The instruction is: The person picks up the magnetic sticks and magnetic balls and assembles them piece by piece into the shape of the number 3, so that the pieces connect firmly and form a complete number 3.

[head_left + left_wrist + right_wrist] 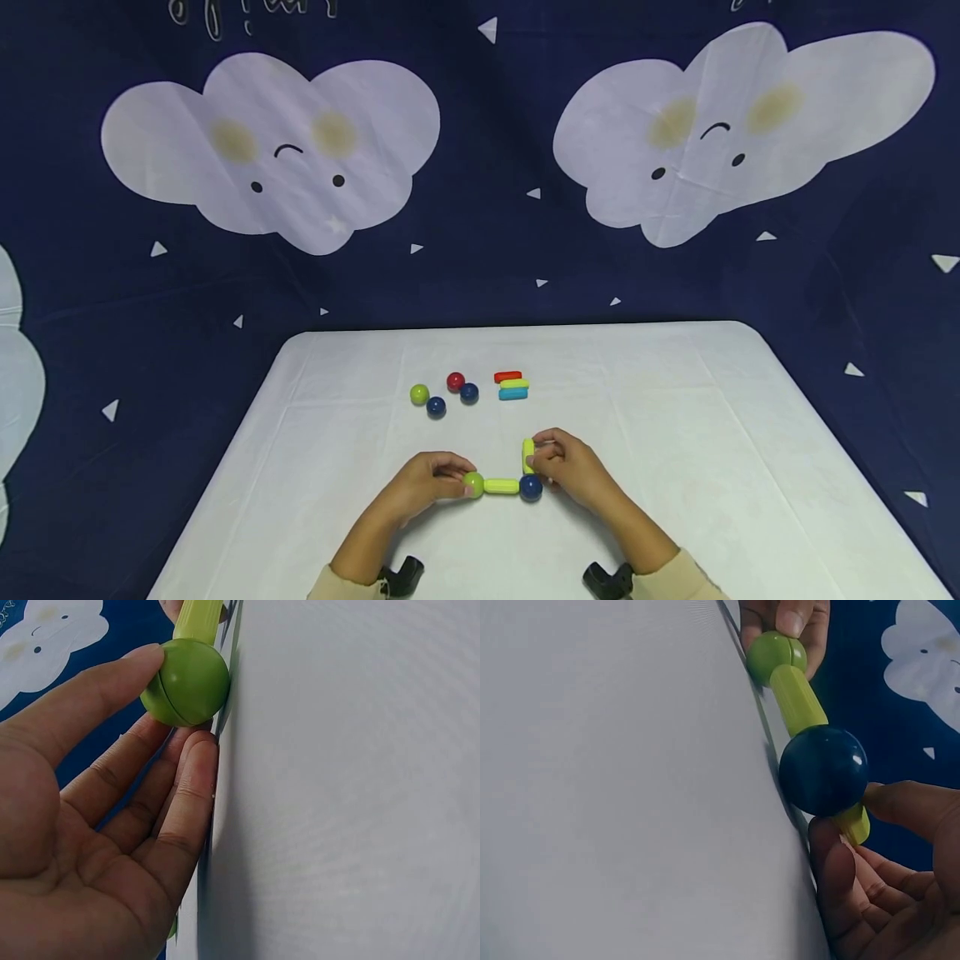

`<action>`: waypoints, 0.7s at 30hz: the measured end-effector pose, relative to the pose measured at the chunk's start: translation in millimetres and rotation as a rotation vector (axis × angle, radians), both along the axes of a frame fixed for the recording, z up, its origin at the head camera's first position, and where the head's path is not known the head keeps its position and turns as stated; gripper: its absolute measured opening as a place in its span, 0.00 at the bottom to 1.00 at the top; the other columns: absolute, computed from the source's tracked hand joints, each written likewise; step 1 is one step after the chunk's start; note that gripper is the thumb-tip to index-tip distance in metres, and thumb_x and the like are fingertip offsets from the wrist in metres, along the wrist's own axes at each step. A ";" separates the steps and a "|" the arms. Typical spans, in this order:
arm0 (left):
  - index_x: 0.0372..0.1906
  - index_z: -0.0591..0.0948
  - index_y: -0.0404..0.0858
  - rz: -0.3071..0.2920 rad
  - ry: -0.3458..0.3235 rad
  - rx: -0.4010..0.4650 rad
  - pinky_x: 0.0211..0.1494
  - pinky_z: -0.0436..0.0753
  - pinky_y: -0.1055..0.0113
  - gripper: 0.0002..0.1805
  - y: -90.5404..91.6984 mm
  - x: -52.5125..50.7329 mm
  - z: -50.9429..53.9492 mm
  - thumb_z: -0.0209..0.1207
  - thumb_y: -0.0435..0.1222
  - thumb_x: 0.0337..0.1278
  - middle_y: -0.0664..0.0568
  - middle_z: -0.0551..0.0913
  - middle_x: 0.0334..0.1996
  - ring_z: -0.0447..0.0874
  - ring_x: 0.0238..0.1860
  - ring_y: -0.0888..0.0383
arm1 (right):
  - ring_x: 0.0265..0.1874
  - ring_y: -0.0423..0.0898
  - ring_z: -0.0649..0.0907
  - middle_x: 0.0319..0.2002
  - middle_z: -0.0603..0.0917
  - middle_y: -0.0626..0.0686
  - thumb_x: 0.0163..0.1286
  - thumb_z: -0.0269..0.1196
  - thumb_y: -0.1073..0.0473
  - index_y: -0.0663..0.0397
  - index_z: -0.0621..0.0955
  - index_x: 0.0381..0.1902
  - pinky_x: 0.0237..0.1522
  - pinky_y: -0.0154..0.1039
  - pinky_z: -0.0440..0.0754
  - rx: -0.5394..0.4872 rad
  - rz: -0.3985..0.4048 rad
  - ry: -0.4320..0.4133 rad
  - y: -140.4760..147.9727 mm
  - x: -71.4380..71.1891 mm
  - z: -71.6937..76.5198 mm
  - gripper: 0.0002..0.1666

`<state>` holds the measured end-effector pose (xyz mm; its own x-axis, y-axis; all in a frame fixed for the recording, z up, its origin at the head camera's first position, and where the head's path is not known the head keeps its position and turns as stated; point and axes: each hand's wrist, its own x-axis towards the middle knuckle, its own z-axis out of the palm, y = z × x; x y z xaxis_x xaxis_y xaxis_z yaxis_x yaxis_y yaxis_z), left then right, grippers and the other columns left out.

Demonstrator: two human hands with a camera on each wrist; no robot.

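Observation:
My left hand (429,486) pinches a green ball (187,682) between thumb and fingers. A yellow-green rod (502,486) joins this ball to a dark blue ball (824,770) on its right. My right hand (576,470) grips a second yellow-green rod (528,455), which stands off the blue ball toward the table's far side. In the right wrist view, the blue ball hides part of that second rod, so I cannot tell whether it is fully seated. The joined pieces lie low over the white table.
On the white table (675,417), beyond my hands, lie a green ball (419,395), a red ball (455,382) and two dark blue balls (436,407). Right of them are red (507,377), yellow (514,384) and blue rods (513,394). A dark cloud-patterned cloth (480,283) hangs behind.

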<state>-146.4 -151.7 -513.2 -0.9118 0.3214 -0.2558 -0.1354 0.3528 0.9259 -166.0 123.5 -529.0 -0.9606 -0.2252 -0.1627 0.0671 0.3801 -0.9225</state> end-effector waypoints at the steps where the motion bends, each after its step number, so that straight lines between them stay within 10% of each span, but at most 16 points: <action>1: 0.49 0.86 0.33 -0.002 -0.002 0.004 0.42 0.82 0.72 0.19 -0.2 -0.1 0.1 0.73 0.32 0.50 0.48 0.88 0.40 0.82 0.39 0.60 | 0.25 0.44 0.81 0.34 0.87 0.50 0.67 0.69 0.56 0.60 0.78 0.56 0.25 0.37 0.80 -0.001 -0.001 0.000 -0.2 0.5 -0.2 0.23; 21: 0.48 0.85 0.32 -0.032 -0.022 0.004 0.42 0.81 0.71 0.19 -0.4 0.3 4.2 0.73 0.31 0.49 0.49 0.86 0.38 0.81 0.38 0.59 | 0.24 0.43 0.81 0.34 0.87 0.50 0.65 0.71 0.56 0.60 0.79 0.54 0.25 0.36 0.81 -0.008 -0.043 0.009 -1.1 1.6 -5.6 0.23</action>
